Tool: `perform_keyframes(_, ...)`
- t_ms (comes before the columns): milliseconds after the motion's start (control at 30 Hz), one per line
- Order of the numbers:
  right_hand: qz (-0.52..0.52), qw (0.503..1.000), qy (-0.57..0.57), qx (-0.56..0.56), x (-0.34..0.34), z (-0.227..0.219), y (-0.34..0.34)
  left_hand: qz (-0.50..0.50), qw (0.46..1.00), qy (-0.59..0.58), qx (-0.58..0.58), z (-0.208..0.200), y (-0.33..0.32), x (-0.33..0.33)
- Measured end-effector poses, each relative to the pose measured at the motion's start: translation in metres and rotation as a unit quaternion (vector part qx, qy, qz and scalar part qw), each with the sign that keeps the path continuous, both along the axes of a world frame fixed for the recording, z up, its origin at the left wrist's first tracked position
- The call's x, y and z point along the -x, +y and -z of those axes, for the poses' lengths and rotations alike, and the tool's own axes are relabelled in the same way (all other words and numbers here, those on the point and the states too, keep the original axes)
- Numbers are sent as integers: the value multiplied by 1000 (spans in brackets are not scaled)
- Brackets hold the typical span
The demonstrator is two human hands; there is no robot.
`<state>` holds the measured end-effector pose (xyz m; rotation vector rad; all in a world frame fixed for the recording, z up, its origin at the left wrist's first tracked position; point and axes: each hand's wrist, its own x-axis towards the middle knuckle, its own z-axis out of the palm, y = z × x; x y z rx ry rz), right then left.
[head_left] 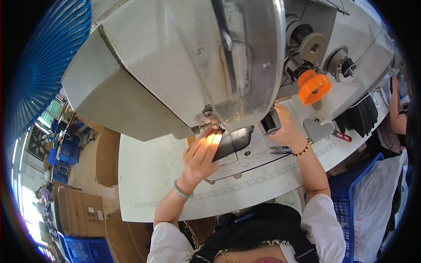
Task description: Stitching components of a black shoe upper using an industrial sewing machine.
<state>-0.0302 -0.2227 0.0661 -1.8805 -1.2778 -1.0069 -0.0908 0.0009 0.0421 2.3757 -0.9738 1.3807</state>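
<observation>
A large pale sewing machine [149, 61] fills the upper middle, its needle area lit from above. Under it lies a smooth black piece [234, 141], a thread line running across it. My left hand [201, 152] grips the left edge of this piece, fingers close together by the needle area. To the right, my right hand [287, 127] reaches in beside the presser part [270, 122]. Its fingertips are hidden by the machine, so what they touch does not show. Thread snips [280, 150] lie on the table by my right wrist.
The white table [149, 175] has a ruler strip along its front. At right are a stack of black pieces [359, 116], a red-handled tool [343, 136] and a blue crate [342, 193]. Cardboard boxes [81, 210] and a blue fan [52, 52] stand left. Another person's arm [397, 109] shows far right.
</observation>
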Motion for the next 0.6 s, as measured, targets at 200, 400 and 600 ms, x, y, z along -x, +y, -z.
perform_keyframes(200, -6, 1000, 6, -12, 0, 1, 1, 1, 1000, -5, -3, 0, -1, 2)
perform_keyframes(400, -14, 1000, 19, -2, -1, 2, -1, -7, 1000, -6, 0, -1, -4, 3)
perform_keyframes(600, -17, 999, 28, -8, 1, -1, 1, -18, 1000, 1, 2, 0, -4, 3)
